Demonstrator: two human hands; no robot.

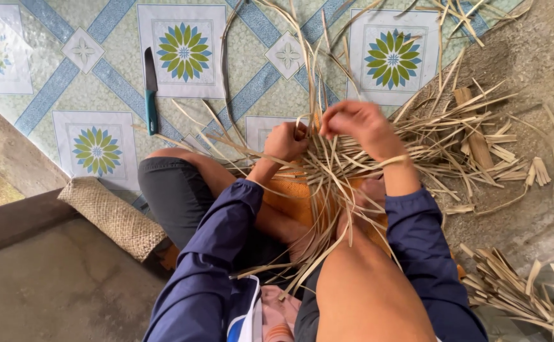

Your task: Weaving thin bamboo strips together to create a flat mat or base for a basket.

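Observation:
I sit on the floor with my knees up and a bundle of pale dried straw strips (328, 171) fanned across my lap. My left hand (286, 140) is closed on strips at the middle of the bundle. My right hand (356, 123) pinches strips just right of it, fingers bent down, and one strip loops over that wrist. The two hands nearly touch. An orange object (286, 196) lies under the strips on my lap, mostly hidden.
A knife with a teal handle (151, 92) lies on the patterned floor mat (99, 69) at upper left. A woven mat piece (113, 215) sits by my left leg. Loose strips and a wooden block (473, 133) lie on the concrete at right, more scraps (518, 291) at lower right.

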